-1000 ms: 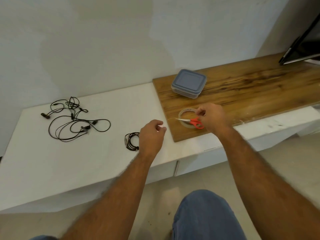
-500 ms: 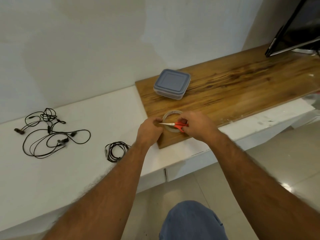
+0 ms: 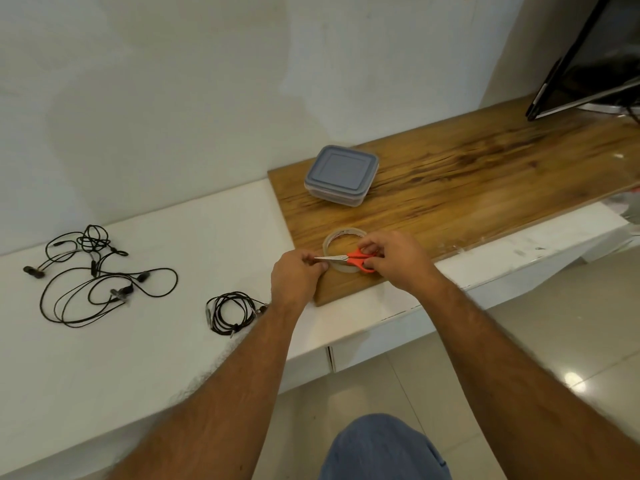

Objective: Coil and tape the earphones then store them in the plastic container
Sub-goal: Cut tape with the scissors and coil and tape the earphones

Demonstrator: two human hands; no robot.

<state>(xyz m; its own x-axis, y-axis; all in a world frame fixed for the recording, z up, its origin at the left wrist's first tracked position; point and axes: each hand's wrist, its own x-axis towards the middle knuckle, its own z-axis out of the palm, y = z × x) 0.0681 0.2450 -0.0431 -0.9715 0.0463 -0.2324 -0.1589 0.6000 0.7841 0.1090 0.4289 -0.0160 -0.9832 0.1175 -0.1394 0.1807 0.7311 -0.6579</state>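
Right hand (image 3: 398,259) grips orange scissors (image 3: 353,262) over tape roll (image 3: 341,237); left hand (image 3: 296,277) pinches at blade tips, likely tape end; coiled earphones (image 3: 230,311) on white tabletop (image 3: 138,341) beside left wrist; tangled earphones (image 3: 97,275) far left; lidded plastic container (image 3: 341,174) on wooden board (image 3: 485,174).

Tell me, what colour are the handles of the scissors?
Orange-red handles on the small metal-bladed scissors, seen in the head view.

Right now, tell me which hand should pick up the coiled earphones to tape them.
Left, I'd judge. The left hand sits nearer the coiled earphones on the white counter, pinching something small, probably tape, at the scissor tips. The right hand grips the orange scissors over the tape roll, farther away.
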